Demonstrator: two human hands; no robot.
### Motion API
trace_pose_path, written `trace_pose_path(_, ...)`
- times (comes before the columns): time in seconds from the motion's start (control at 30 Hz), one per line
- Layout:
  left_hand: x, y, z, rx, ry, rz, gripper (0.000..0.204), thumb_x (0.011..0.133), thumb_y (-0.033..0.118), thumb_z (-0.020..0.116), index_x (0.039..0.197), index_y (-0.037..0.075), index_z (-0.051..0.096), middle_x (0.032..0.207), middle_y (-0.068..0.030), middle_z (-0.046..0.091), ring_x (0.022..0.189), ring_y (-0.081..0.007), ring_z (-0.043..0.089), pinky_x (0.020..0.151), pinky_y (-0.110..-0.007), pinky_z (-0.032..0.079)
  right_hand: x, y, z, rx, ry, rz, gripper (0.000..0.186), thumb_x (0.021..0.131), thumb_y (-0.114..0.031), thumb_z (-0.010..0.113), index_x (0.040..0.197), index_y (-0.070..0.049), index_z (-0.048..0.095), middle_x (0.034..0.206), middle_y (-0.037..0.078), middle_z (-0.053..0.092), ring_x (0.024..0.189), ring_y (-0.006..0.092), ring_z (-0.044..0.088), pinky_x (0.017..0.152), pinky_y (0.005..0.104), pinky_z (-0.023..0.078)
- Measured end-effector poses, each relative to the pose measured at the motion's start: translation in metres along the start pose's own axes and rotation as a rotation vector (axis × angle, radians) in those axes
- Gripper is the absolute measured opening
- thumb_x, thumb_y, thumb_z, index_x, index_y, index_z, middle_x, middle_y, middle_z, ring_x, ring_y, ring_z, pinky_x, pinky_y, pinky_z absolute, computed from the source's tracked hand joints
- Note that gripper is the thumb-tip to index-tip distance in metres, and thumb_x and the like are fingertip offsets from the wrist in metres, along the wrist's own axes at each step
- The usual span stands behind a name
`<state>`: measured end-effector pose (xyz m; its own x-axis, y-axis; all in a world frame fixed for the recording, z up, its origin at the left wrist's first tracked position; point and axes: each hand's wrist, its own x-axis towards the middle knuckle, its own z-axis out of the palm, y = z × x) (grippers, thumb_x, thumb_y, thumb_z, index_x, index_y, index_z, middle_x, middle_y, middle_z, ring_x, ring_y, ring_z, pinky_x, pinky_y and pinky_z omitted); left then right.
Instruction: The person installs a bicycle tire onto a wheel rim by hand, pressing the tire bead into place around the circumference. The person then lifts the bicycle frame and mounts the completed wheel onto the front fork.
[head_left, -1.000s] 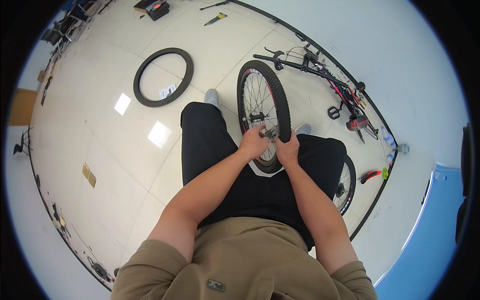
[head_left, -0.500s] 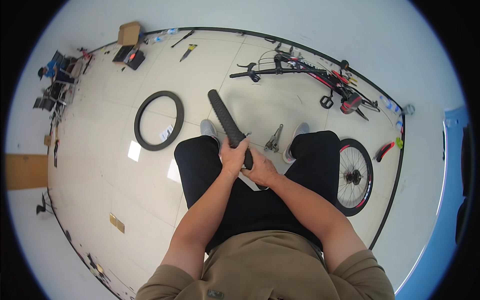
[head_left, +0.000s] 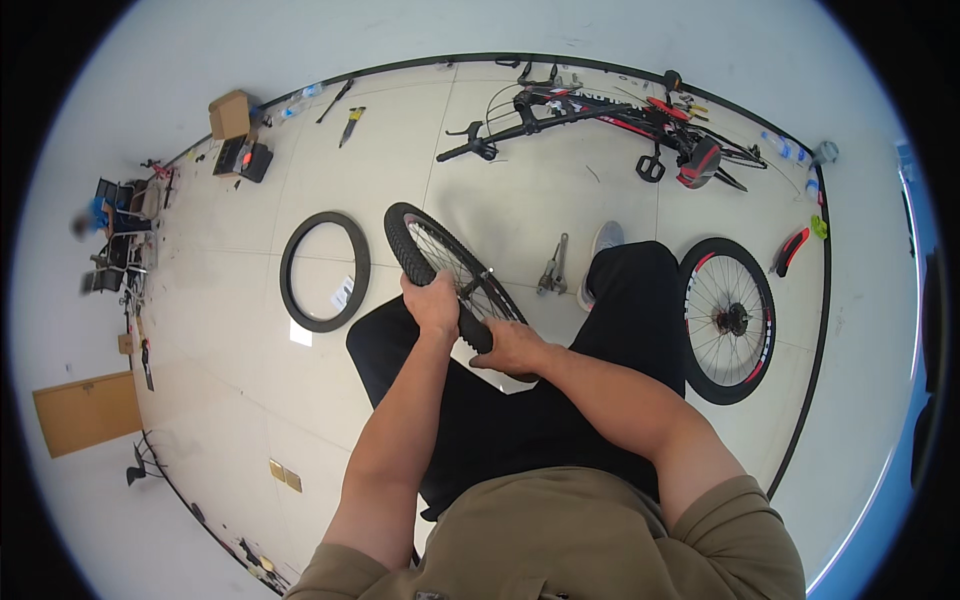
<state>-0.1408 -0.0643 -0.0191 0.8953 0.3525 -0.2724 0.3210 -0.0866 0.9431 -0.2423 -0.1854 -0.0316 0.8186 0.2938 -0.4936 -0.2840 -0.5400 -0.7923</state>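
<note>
The held wheel (head_left: 447, 272) wears a black knobbly tyre over silver spokes; the loose tyre (head_left: 324, 271) on the cream tiled floor (head_left: 240, 380) is plain black. The second wheel (head_left: 727, 320) is black with red rim marks; the bicycle frame (head_left: 610, 115) is black and red.

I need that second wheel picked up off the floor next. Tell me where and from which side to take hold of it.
The spare wheel lies flat on the floor beside the person's right leg, hub up. Probably best to take the tyre's near edge, closest to the leg, fingers under the rim between spokes. The open spokes leave room there; the far edge lies close to the wall.

wheel (head_left: 447, 277) lower rim: hidden behind hands | far-left clutter (head_left: 118, 235): blurred, unidentifiable
</note>
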Motion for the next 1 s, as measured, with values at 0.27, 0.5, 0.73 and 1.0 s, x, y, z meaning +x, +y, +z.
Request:
trace_pose_path(0.27, 0.002, 0.015, 0.003, 0.016, -0.005, -0.095, 0.046, 0.079, 0.008, 0.066, 0.121, -0.005, 0.052, 0.086, -0.0117, 0.063, 0.057, -0.0207, 0.062, 0.057, -0.034, 0.052, 0.011, -0.01, -0.035, 0.039, -0.172, -0.073, 0.076, 0.074, -0.047, 0.081, 0.13, 0.0, 0.06, 0.108, 0.02, 0.073, 0.106, 0.0349, 0.069, 0.094, 0.0421, 0.054)
trace_pose_path(0.5, 0.002, 0.022, 0.011, 0.015, 0.022, -0.072, 0.029, 0.08, 0.002, 0.062, 0.107, -0.001, 0.051, 0.068, -0.0063, 0.058, 0.054, -0.0159, 0.056, 0.051, -0.031, 0.046, 0.034, -0.012, -0.044, -0.13, -0.272, -0.098, 0.069, 0.072, -0.052, 0.083, 0.117, -0.002, 0.065, 0.113, 0.022, 0.071, 0.109, 0.0374, 0.068, 0.095, 0.0457, 0.054)
trace_pose_path(0.73, 0.006, 0.02, 0.008, 0.014, 0.025, -0.093, 0.033, 0.081, 0.004, 0.062, 0.112, -0.001, 0.052, 0.078, -0.0076, 0.061, 0.056, -0.016, 0.06, 0.053, -0.031, 0.049, 0.038, -0.019, -0.043, -0.198, -0.207, -0.128, 0.064, 0.071, -0.049, 0.084, 0.111, 0.0, 0.07, 0.111, 0.02, 0.073, 0.105, 0.0342, 0.071, 0.091, 0.0444, 0.057)
trace_pose_path(1.0, 0.01, 0.014, 0.011, 0.055, 0.049, -0.024, 0.044, 0.084, 0.006, 0.069, 0.123, -0.004, 0.051, 0.08, -0.0061, 0.062, 0.059, -0.0143, 0.06, 0.054, -0.03, 0.049, 0.046, -0.018, -0.046, -0.18, -0.216, -0.161, 0.057, 0.074, -0.05, 0.082, 0.099, 0.001, 0.075, 0.106, 0.021, 0.074, 0.101, 0.0344, 0.072, 0.089, 0.0442, 0.058)
